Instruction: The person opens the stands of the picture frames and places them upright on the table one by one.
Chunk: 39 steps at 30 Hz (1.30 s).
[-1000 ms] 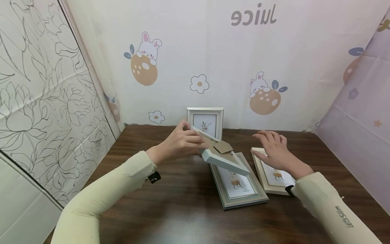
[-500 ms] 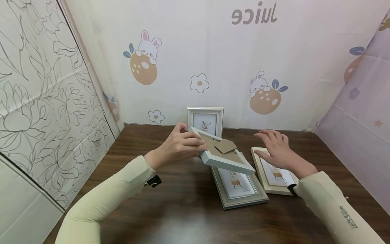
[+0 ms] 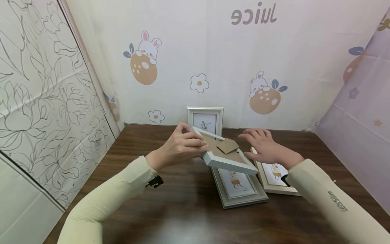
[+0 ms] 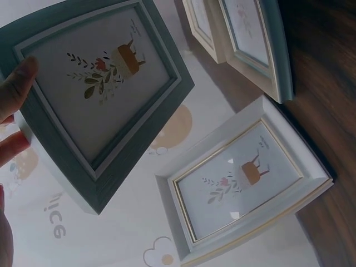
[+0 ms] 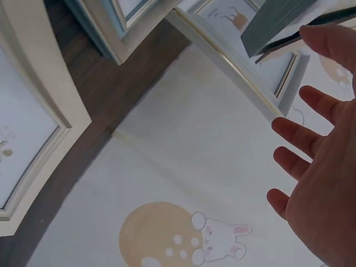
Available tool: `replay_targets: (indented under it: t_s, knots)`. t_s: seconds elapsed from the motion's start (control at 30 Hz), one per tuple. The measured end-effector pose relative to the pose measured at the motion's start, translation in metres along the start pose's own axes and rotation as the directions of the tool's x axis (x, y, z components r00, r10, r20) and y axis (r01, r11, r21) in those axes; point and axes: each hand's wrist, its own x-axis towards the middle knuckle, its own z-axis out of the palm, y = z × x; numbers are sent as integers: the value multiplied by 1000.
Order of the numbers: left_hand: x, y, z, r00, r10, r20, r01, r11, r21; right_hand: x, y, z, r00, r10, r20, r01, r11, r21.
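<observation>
My left hand grips a pale blue-green photo frame by its left end, thumb on the front, fingers at the edge. The frame is tilted above the table. Its brown backing and stand flap face up in the head view. In the left wrist view, the plant picture shows on its front. My right hand hovers beside the frame's right end, fingers spread and relaxed. The right thumb is close to the frame's edge; contact cannot be told.
A white photo frame stands upright near the patterned wall cloth. Beneath the held frame lies a beige-and-blue frame. A cream frame lies to its right, partly hidden by my right hand. Dark wooden tabletop extends in front.
My right hand has moved left, closer to the held photo frame. The frame has shifted slightly right and its stand flap has moved right too. My left hand keeps its grip.
</observation>
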Motion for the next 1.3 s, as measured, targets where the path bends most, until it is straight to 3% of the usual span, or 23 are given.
replay_targets:
  t_s: [0.2,0.43,0.57,1.0,1.3]
  knots:
    - [2,2,0,1000,22,-4,-22,1000,10,16,-8,2,999,-41,5,41,999,2]
    - [4,3,0,1000,-3,-4,3,1000,-18,29,-12,5,998,-55,23,55,998,-11]
    - [5,3,0,1000,7,14,-8,1000,15,34,-12,6,998,-58,33,59,998,-13]
    - [3,5,-1,999,14,53,-17,998,59,38,-10,9,997,-64,52,66,997,-41]
    - [3,4,1,999,20,43,-22,998,52,37,-11,4,998,-37,49,40,997,-63]
